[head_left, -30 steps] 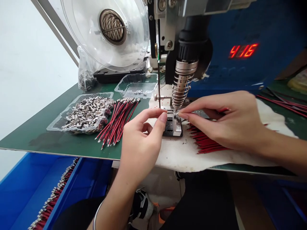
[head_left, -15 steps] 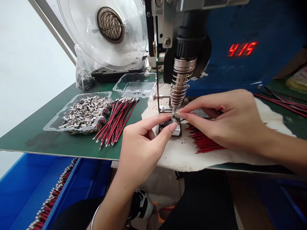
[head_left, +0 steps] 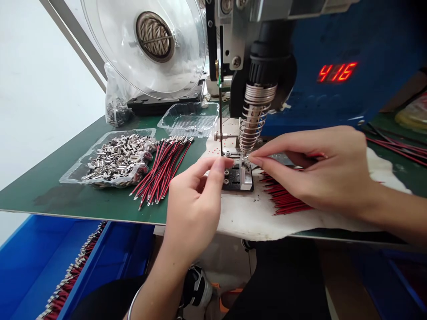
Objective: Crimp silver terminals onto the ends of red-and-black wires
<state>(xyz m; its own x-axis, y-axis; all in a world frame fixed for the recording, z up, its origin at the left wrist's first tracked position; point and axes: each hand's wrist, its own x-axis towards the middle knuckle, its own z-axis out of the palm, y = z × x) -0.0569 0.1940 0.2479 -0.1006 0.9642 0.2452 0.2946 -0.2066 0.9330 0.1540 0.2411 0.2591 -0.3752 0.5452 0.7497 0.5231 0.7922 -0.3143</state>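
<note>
My right hand (head_left: pixel 320 164) pinches thumb to forefinger just right of the soldering tip, closed on a thin wire; a bit of red shows inside the palm. Most of that wire is hidden by the fingers. Left of the small metal fixture (head_left: pixel 246 178), my left hand (head_left: pixel 196 200) has its thumb pressed against the forefinger; whatever it may hold is too small to make out. Above the fixture stands the spring-wrapped soldering iron (head_left: pixel 255 118), its tip down at the fixture's top. Red-and-black wires (head_left: pixel 287 195) lie under my right hand on a white cloth (head_left: pixel 253 222).
A clear tray (head_left: pixel 71 173) of small metal connectors stands left, beside a bundle of wires with metal ends (head_left: pixel 163 171). Behind are another clear tray (head_left: pixel 190 122) and a large clear reel (head_left: pixel 187 53). The blue machine (head_left: pixel 300 89) reads 416. A blue bin (head_left: pixel 26 262) sits below the table.
My left hand went right to the fixture, then drew back left, with thumb and forefinger closing. The soldering head dipped slightly and rose again. The display went from 416 to 415 and back.
</note>
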